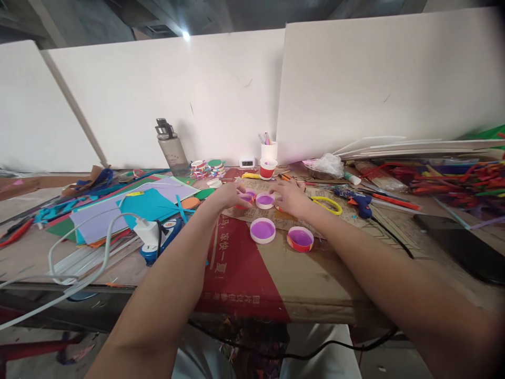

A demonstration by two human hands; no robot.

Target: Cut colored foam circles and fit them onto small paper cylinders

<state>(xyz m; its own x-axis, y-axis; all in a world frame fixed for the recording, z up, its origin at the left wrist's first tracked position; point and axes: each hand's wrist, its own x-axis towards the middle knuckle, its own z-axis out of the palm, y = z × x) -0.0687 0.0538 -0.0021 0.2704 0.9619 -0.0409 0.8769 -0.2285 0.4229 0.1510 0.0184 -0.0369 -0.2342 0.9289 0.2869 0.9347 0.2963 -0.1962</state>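
Leans over the cluttered bench (pixel 23 252), seemingly sorting purple-lined caps (pixel 262 230), left hand (pixel 231 196) fingers curled round the far cap (pixel 248 198), right hand (pixel 291 197) fingers loosely spread beside the middle cap (pixel 265 200), next needing a light, exact pinch.

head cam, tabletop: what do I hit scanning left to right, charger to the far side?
white charger → left hand → purple-lined cap between the hands → right hand → yellow scissors → blue glue gun → black flat device
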